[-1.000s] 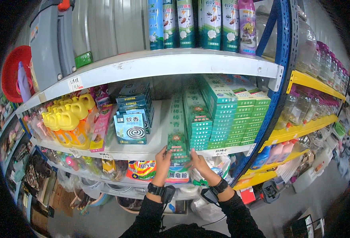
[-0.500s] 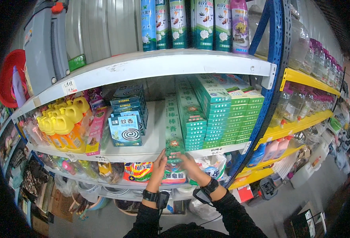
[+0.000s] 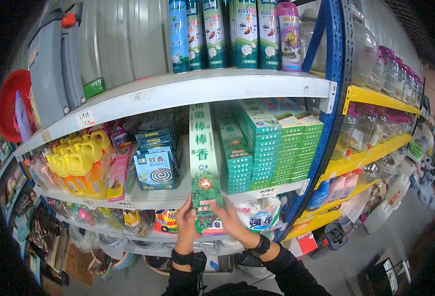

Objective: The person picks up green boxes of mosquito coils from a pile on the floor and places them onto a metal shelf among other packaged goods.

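Note:
A long green incense box (image 3: 205, 158) slants out over the shelf edge, its near end between my two hands. My left hand (image 3: 185, 219) grips the left side of that end. On the opposite side my right hand (image 3: 231, 223) closes on it, the thumb lying on top. Just right of the box, similar long boxes rise in a green stack (image 3: 236, 163), with a taller teal stack (image 3: 265, 148) and lighter green stacks (image 3: 296, 155) beyond. Left of it stand blue mosquito-coil boxes (image 3: 156, 170). The box's far end reaches under the upper shelf.
Above is a white shelf (image 3: 192, 91) bearing spray cans (image 3: 246, 37). Yellow-capped orange bottles (image 3: 77, 163) occupy the middle shelf's left. Bagged detergent (image 3: 259, 214) sits on the level below my hands. A blue upright post (image 3: 333, 98) borders the right side, beside yellow shelves (image 3: 370, 155) with jars.
The long box has come up and toward me, and now lies in front of the stacks. Both hands have moved slightly lower in view with it. The view has shifted a little.

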The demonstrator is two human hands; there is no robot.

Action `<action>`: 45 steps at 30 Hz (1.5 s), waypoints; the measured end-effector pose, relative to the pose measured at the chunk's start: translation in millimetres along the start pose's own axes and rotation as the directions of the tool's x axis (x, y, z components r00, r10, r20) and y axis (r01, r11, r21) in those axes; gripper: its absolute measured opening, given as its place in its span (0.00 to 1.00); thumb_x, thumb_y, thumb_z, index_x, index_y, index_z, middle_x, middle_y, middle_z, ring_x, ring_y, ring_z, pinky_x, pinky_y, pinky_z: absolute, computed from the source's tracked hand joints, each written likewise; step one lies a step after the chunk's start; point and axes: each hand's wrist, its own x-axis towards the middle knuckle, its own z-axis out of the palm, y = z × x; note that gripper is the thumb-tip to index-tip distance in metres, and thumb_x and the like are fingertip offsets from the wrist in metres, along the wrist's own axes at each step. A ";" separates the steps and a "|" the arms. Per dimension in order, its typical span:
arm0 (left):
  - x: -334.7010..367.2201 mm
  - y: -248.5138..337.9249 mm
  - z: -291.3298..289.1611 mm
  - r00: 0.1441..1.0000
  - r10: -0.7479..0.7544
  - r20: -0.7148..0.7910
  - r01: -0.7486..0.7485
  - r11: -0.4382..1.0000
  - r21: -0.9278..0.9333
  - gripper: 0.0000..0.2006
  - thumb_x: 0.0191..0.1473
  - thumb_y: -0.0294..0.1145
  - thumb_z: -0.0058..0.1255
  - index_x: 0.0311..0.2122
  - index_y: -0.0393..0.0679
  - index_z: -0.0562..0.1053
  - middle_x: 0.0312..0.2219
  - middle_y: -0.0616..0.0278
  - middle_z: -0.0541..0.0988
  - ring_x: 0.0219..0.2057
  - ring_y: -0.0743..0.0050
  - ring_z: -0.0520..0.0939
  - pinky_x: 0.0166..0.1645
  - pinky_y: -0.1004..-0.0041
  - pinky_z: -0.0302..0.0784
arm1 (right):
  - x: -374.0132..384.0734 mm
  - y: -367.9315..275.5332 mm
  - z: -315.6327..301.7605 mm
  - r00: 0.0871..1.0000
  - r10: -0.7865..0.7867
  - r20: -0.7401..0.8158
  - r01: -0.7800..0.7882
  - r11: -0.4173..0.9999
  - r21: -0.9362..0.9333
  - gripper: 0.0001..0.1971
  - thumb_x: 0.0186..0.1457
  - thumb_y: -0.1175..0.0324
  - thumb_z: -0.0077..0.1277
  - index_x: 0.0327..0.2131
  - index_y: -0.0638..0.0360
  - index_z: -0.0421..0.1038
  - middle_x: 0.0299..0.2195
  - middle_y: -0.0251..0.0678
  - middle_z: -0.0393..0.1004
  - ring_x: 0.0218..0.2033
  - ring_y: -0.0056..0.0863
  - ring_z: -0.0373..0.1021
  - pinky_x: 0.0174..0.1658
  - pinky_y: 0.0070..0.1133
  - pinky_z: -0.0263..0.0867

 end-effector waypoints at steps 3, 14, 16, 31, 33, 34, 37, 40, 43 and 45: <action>9.9 23.8 11.3 0.999 0.011 0.054 -0.010 1.000 -0.010 0.20 0.49 0.27 0.37 0.49 0.33 0.60 0.36 0.62 0.72 0.21 0.86 0.68 0.21 0.84 0.63 | 1.4 -31.7 1.7 0.999 0.047 0.001 -0.047 0.998 0.050 0.18 0.50 0.62 0.45 0.38 0.67 0.56 0.28 0.38 0.67 0.20 0.24 0.68 0.20 0.15 0.62; 22.4 53.8 50.2 0.998 -0.067 0.012 0.068 0.987 -0.144 0.20 0.48 0.25 0.43 0.49 0.37 0.61 0.22 0.70 0.68 0.16 0.88 0.63 0.18 0.86 0.59 | 11.2 -84.7 -4.8 0.999 0.034 0.012 -0.034 0.999 -0.012 0.21 0.50 0.60 0.43 0.37 0.70 0.53 0.28 0.42 0.66 0.18 0.30 0.69 0.18 0.16 0.62; 26.8 58.7 52.7 0.997 -0.073 0.031 0.077 0.983 -0.165 0.20 0.48 0.26 0.44 0.49 0.36 0.61 0.23 0.69 0.69 0.16 0.87 0.64 0.17 0.85 0.59 | 12.2 -92.7 -2.0 1.000 -0.001 0.027 0.002 1.000 -0.023 0.21 0.50 0.59 0.43 0.37 0.70 0.53 0.27 0.42 0.67 0.18 0.30 0.69 0.18 0.16 0.62; 97.7 31.7 77.4 0.979 -0.137 0.154 0.150 0.986 -0.074 0.24 0.48 0.37 0.47 0.48 0.32 0.60 0.15 0.66 0.69 0.14 0.86 0.68 0.15 0.85 0.59 | 57.9 -101.4 -53.0 0.991 0.107 -0.080 -0.125 0.955 -0.268 0.34 0.51 0.42 0.27 0.38 0.73 0.58 0.24 0.47 0.71 0.18 0.31 0.70 0.21 0.18 0.63; 103.7 19.2 67.1 0.978 -0.115 0.176 0.107 0.993 0.055 0.26 0.46 0.40 0.51 0.46 0.31 0.62 0.18 0.64 0.70 0.17 0.84 0.70 0.18 0.84 0.64 | 50.0 -89.3 -62.3 0.960 0.071 -0.270 -0.151 0.945 -0.291 0.31 0.53 0.45 0.27 0.44 0.67 0.57 0.22 0.45 0.71 0.17 0.34 0.69 0.20 0.17 0.63; 102.6 12.2 64.4 0.989 -0.005 0.150 -0.015 0.991 0.132 0.27 0.45 0.40 0.51 0.46 0.31 0.62 0.21 0.61 0.71 0.19 0.82 0.71 0.21 0.82 0.65 | 43.6 -84.4 -66.1 0.968 -0.092 -0.232 -0.016 0.906 -0.424 0.27 0.53 0.49 0.31 0.43 0.68 0.59 0.24 0.44 0.70 0.20 0.32 0.69 0.23 0.17 0.63; 100.9 -3.3 56.4 0.963 0.224 0.152 -0.269 0.856 0.441 0.34 0.41 0.42 0.54 0.50 0.33 0.57 0.40 0.49 0.66 0.39 0.64 0.71 0.40 0.72 0.67 | 42.2 -79.3 -69.6 0.846 -0.515 -0.139 0.245 0.607 -0.756 0.18 0.52 0.61 0.42 0.40 0.68 0.62 0.28 0.43 0.69 0.28 0.30 0.67 0.30 0.19 0.62; 106.1 -15.2 62.5 0.919 0.319 0.231 -0.388 0.836 0.389 0.36 0.42 0.38 0.53 0.52 0.31 0.51 0.48 0.48 0.61 0.50 0.64 0.61 0.52 0.71 0.56 | 50.7 -85.3 -64.9 0.691 -0.717 0.093 0.392 0.264 -0.881 0.14 0.49 0.69 0.46 0.39 0.67 0.62 0.31 0.44 0.67 0.34 0.34 0.64 0.35 0.21 0.60; 121.6 -22.9 65.0 0.922 0.177 0.344 -0.284 0.913 0.293 0.41 0.41 0.42 0.53 0.53 0.30 0.46 0.52 0.41 0.53 0.54 0.55 0.55 0.55 0.69 0.50 | 59.3 -92.8 -58.4 0.727 -0.664 0.178 0.420 0.224 -0.879 0.12 0.48 0.73 0.46 0.38 0.65 0.64 0.31 0.44 0.65 0.34 0.38 0.62 0.36 0.25 0.59; 127.9 -27.3 67.6 0.915 0.158 0.370 -0.282 0.908 0.310 0.42 0.40 0.44 0.54 0.53 0.30 0.46 0.52 0.39 0.51 0.54 0.51 0.55 0.54 0.69 0.52 | 61.6 -95.0 -55.3 0.721 -0.668 0.186 0.391 0.170 -0.905 0.11 0.48 0.73 0.46 0.37 0.65 0.65 0.31 0.43 0.65 0.33 0.38 0.62 0.35 0.25 0.58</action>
